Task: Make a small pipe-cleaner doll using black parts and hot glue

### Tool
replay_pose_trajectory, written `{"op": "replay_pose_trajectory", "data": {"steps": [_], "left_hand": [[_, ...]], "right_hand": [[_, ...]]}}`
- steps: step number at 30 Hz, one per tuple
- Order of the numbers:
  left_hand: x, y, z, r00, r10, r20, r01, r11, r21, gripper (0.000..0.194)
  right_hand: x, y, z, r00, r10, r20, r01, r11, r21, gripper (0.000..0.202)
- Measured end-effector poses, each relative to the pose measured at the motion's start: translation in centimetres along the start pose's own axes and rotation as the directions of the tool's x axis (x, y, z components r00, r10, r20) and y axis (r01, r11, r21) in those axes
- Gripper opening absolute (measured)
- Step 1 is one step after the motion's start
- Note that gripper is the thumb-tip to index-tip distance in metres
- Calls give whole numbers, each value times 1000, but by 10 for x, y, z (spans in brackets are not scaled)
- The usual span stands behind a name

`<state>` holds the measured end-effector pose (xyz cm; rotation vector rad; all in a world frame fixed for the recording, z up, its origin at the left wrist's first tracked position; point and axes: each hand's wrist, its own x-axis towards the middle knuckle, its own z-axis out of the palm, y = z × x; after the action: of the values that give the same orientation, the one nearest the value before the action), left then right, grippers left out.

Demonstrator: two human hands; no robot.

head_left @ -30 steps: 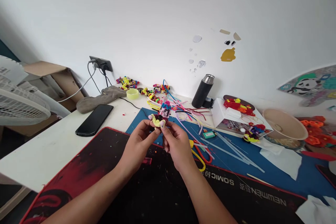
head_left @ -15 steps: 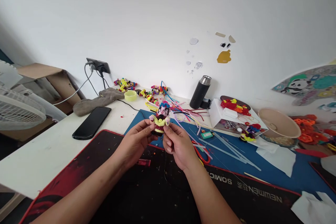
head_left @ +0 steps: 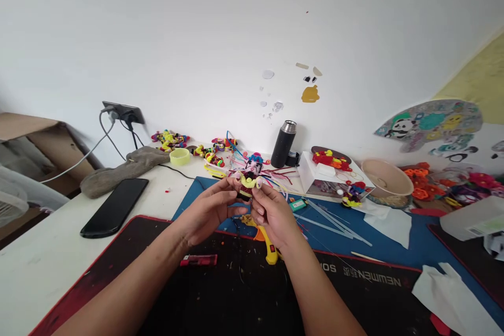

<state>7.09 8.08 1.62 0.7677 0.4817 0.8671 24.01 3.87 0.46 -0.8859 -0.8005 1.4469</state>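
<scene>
The small fuzzy figure (head_left: 248, 184) was upright in front of the chest, raised over the near edge of the blue mat (head_left: 184, 203), with the left hand (head_left: 208, 210) and right hand (head_left: 277, 218) clamped on its opposite sides by thumb and fingers. It looked largely formed: a blue-and-red headpiece, a pale face, yellow shaping across the front and a dark red body were all there. Whether any part was still missing or loose could not be told, as the fingers covered its sides. Just beneath the right hand lay a yellow glue gun (head_left: 271, 252), held by neither hand, and a red lighter-like object (head_left: 199, 260) lay nearer the left forearm. Beyond were loose fuzzy stems (head_left: 284, 173), evidently unused, and translucent sticks (head_left: 328, 222). Farther out, similar colourful figures (head_left: 170, 139) lay by the wall, seemingly assembled, beside a yellow tape roll (head_left: 180, 156).
</scene>
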Motion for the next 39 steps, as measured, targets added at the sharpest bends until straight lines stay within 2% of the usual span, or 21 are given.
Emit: {"op": "replay_pose_trajectory", "data": {"steps": [3, 9, 14, 22, 39], "left_hand": [[1, -3, -3, 999, 2, -45, -2, 1000, -11, 26], [-3, -3, -12, 997, -42, -63, 39, 998, -39, 29], [-2, -5, -19, 992, -62, -114, 59, 998, -26, 29], [3, -10, -27, 988, -84, -129, 83, 996, -17, 27], [6, -14, -35, 988, -77, -133, 79, 997, 11, 29]], "right_hand": [[1, 4, 0, 1000, 10, 15, -10, 999, -34, 44], [-2, 12, 7, 999, 17, 31, -15, 997, -81, 40], [-2, 14, 11, 999, 22, 40, -17, 991, -133, 46], [2, 17, 8, 999, 30, 43, -23, 988, -155, 56], [3, 19, 7, 998, 46, 44, -38, 987, -156, 57]]}}
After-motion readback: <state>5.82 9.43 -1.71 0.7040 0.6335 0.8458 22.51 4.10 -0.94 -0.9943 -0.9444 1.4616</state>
